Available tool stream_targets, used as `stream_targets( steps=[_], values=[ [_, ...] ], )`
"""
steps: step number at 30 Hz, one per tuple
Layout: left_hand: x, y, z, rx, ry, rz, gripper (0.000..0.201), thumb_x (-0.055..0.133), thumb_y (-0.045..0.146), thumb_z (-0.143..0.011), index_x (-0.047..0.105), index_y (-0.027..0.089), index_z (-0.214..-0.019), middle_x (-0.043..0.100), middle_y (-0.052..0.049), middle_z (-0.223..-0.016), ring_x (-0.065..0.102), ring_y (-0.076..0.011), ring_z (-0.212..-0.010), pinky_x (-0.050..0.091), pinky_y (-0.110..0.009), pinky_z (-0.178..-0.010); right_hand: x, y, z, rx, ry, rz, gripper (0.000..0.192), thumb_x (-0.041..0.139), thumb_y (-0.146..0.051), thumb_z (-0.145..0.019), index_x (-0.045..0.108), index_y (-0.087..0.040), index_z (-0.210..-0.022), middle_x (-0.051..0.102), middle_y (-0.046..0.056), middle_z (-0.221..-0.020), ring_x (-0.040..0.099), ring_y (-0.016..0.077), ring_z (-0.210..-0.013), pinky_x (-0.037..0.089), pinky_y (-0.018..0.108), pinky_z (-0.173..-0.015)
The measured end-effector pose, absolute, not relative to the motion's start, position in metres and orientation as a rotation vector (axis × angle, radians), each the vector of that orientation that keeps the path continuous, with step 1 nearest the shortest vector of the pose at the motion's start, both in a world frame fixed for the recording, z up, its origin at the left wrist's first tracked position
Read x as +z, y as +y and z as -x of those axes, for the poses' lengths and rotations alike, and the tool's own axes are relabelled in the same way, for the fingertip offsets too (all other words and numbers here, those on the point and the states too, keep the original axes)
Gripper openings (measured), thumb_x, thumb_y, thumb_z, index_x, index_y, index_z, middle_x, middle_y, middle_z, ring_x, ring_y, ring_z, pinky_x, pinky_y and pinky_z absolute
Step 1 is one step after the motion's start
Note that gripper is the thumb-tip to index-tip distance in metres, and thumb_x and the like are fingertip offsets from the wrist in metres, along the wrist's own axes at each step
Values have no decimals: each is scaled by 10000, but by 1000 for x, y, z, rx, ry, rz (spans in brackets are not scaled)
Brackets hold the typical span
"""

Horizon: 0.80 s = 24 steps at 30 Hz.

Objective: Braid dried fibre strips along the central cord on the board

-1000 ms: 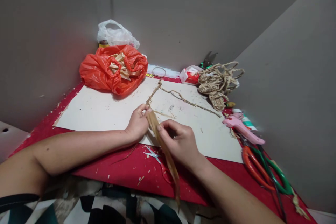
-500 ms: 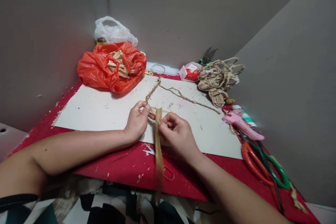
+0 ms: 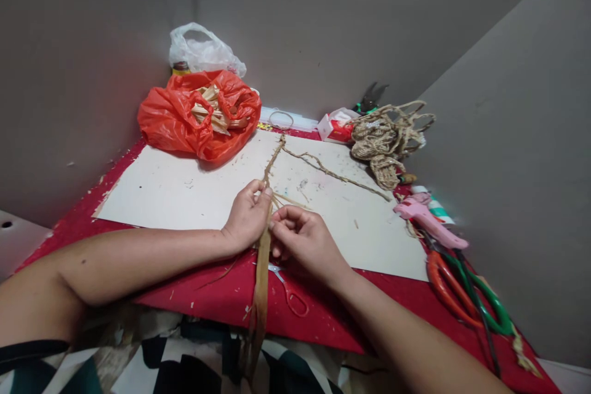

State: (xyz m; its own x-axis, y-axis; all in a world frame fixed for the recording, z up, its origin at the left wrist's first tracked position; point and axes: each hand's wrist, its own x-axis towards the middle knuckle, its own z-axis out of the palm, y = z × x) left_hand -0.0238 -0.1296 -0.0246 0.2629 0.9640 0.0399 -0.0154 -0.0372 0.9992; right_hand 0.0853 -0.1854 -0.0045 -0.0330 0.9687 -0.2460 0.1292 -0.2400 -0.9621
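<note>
My left hand (image 3: 249, 214) pinches the near end of a thin twisted cord (image 3: 274, 163), which runs away from me over the white board (image 3: 184, 191) and bends off to the right. A broad tan strip of dried plant fibre (image 3: 261, 277) meets the cord at my left fingertips and hangs down over the table edge towards my lap. Close beside it, my right hand (image 3: 300, 234) has its thumb and forefinger closed at the strip's upper edge. Thin loose fibres (image 3: 290, 200) stick out between the hands. Small red-handled scissors (image 3: 294, 298) lie partly hidden below my right hand.
At the back left stands a red plastic bag (image 3: 184, 117) of dry strips, with a white bag (image 3: 207, 52) behind. Coiled braided rope (image 3: 388, 138) sits back right. A pink glue gun (image 3: 429, 221) and large shears (image 3: 455, 289) lie along the right edge of the red cloth (image 3: 198, 301).
The strip has swung left and now lies against the cord at my left fingertips. My right hand has moved slightly left and down, nearer my left hand.
</note>
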Motion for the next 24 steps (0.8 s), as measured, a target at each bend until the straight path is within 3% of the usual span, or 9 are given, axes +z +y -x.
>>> stream_targets(
  steps=[7, 10, 24],
  values=[
    [-24, -127, 24, 1111, 969, -1365, 179, 453, 295, -850, 420, 191, -707, 358, 66, -524, 348, -72, -463, 288, -188, -455, -11, -188, -88, 755, -1554, 1488, 125, 531, -224, -735, 468, -194, -632, 469, -32, -524, 438, 85, -464, 368, 205, -461],
    [-24, -129, 24, 1087, 975, -1376, 178, 458, 303, -848, 423, 193, -711, 363, 66, -516, 348, -72, -455, 277, -191, -452, -13, -190, -88, 636, -1664, 1486, 142, 512, -189, -734, 437, -199, -614, 458, -37, -523, 414, 83, -466, 355, 207, -477],
    [-30, -129, 23, 1083, 962, -1418, 183, 432, 338, -869, 415, 195, -755, 346, 79, -499, 340, -66, -428, 271, -177, -430, -14, -189, -84, 845, -1509, 1428, 140, 533, -214, -715, 463, -180, -599, 434, -45, -496, 399, 77, -455, 339, 190, -438]
  ],
)
